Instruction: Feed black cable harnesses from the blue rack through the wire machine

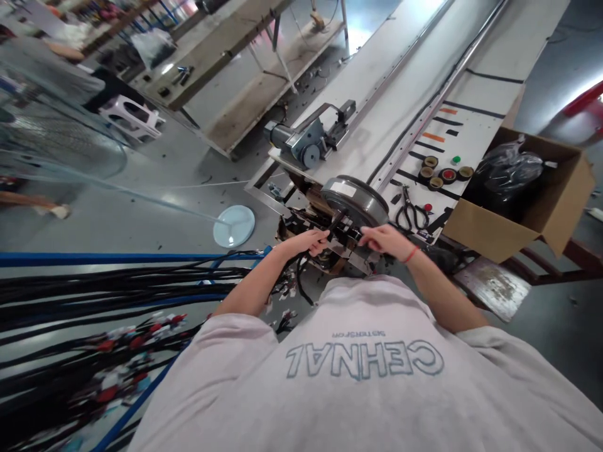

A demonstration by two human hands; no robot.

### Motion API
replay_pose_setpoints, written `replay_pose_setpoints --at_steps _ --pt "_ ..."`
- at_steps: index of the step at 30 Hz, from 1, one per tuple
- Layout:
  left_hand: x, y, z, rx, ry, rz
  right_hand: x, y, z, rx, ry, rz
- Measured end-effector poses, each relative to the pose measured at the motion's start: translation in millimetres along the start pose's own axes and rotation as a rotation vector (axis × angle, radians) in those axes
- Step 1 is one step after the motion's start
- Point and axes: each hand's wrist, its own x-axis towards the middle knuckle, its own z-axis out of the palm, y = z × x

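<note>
My left hand (pixel 316 241) is closed on the end of a black cable (pixel 336 221), just in front of a round dark wheel-like drum (pixel 357 199). To its right, my right hand (pixel 380 240), with a red band at the wrist, has its fingers pinched together near small black and white parts; what they hold is too small to make out. The drum stands at the near end of a long white bench (pixel 377 125). Behind it on the bench sits a grey motor device with a small pulley (pixel 309 156).
Black-handled scissors (pixel 411 211) and tape rolls (pixel 448 176) lie right of the drum. An open cardboard box (pixel 494 232) holds black plastic bags. Black cable bundles (pixel 117 282) hang at the left by a blue rail. A person (pixel 51 69) is at the far upper left near a stool (pixel 132 117).
</note>
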Motion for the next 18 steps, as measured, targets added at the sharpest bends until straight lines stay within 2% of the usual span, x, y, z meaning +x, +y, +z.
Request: replay_pose_setpoints --at_steps 2,4,5,6,7,10,11,12,13,15,18 --pt "-10 -1 14.6 -0.055 -0.103 -0.023 19 2 32 0.263 -0.126 0.017" --pt "-16 -2 26.8 -0.02 -0.147 -0.023 43 5 51 0.473 -0.097 0.005" --pt "-16 -3 31.4 0.038 -0.12 0.004 54 7 57 0.537 -0.056 -0.001" --pt "-14 -4 35.1 0.124 -0.05 0.058 63 9 62 0.56 -0.002 -0.002" --pt "-10 -5 38.1 0.229 0.073 0.133 70 11 67 0.544 0.067 -0.001" --pt "5 -13 47.6 0.525 0.563 0.366 74 19 87 0.39 0.307 0.0" --pt "9 -18 52.3 0.574 0.674 0.403 71 22 96 0.348 0.367 -0.008" --pt "10 -22 57.9 0.586 0.723 0.413 67 26 104 0.323 0.408 -0.014" --pt "8 -27 64.2 0.557 0.71 0.399 61 29 112 0.311 0.416 -0.009" --pt "-4 -38 76.8 0.419 0.57 0.318 50 35 123 0.336 0.327 0.026" --pt "-40 -57 87.7 0.225 0.311 0.156 41 39 116 0.54 0.027 0.089"
